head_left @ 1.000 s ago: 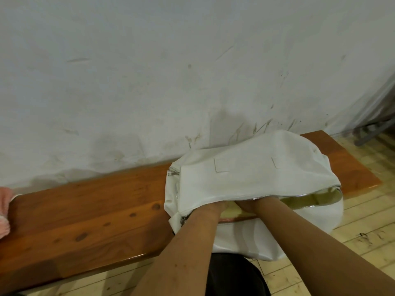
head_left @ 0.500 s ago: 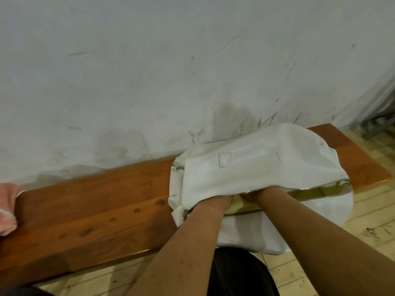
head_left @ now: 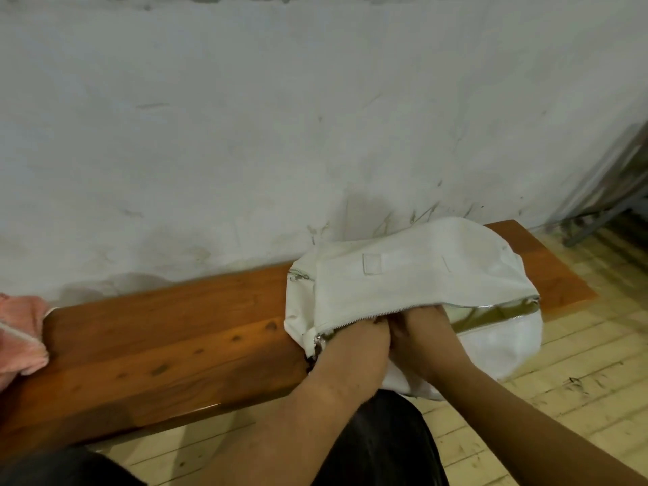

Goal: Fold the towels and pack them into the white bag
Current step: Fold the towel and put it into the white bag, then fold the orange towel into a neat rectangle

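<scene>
The white bag (head_left: 417,275) lies on its side on the right part of the wooden bench (head_left: 157,338), its zipped mouth facing me and gaping, with a yellowish lining showing at the right. My left hand (head_left: 354,345) and my right hand (head_left: 420,331) sit side by side at that mouth. Their backs show, but the fingers are tucked under the bag's upper flap and hidden. Any towel inside the bag is out of sight. A pink towel (head_left: 19,331) lies crumpled at the bench's far left end, cut off by the frame edge.
A scuffed white wall (head_left: 315,135) rises directly behind the bench. A grey metal frame (head_left: 610,208) stands on the pale plank floor (head_left: 578,363) at the far right. My dark-clothed knees are below the bench's front edge.
Both hands have drawn back from deep inside the bag; only wrists showed before, now the backs of the hands show at the zipper. The bag's upper flap has dropped lower.
</scene>
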